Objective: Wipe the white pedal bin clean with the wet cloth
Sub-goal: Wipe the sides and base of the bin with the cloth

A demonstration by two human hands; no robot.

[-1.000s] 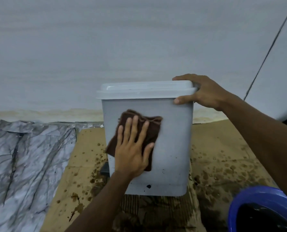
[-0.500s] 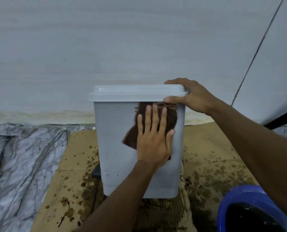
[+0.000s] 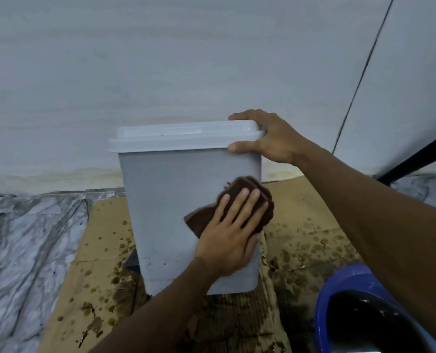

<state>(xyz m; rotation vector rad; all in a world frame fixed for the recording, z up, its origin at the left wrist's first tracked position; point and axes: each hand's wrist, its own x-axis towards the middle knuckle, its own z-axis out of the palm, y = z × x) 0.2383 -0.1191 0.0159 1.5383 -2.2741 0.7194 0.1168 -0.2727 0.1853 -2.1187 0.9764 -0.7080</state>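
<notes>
The white pedal bin (image 3: 176,200) stands upright on spattered cardboard (image 3: 97,250), close to the wall, with its near face turned to you. The brown wet cloth (image 3: 240,191) lies against the right part of that face, about mid-height, and reaches the right edge. Your left hand (image 3: 231,235) presses it there with fingers straight and spread and palm flat; it grips nothing. Your right hand (image 3: 273,138) grasps the right corner of the lid (image 3: 186,137), fingers over the top and thumb curled under the rim, which steadies the bin.

Judgement: the step in hand is wiping the near face. Dark specks (image 3: 164,263) show low on the left of that face, so that strip appears not yet done. Work in overlapping strokes from top to bottom with even palm pressure. The bin looks light, so the bracing grip matters, and a hard sideways push could slide it on the wet cardboard. The cloth is bunched at its upper edge; spread flat, it would cover more. The dark pedal (image 3: 133,261) at the lower left and the side faces likely need attention too.

Containers: the bin's lid is closed, so its contents cannot be seen. The blue bucket (image 3: 344,278), at your lower right and apart from the bin, holds dark liquid with light flecks on its surface. Rinsing there may return dirt to the cloth.
</notes>
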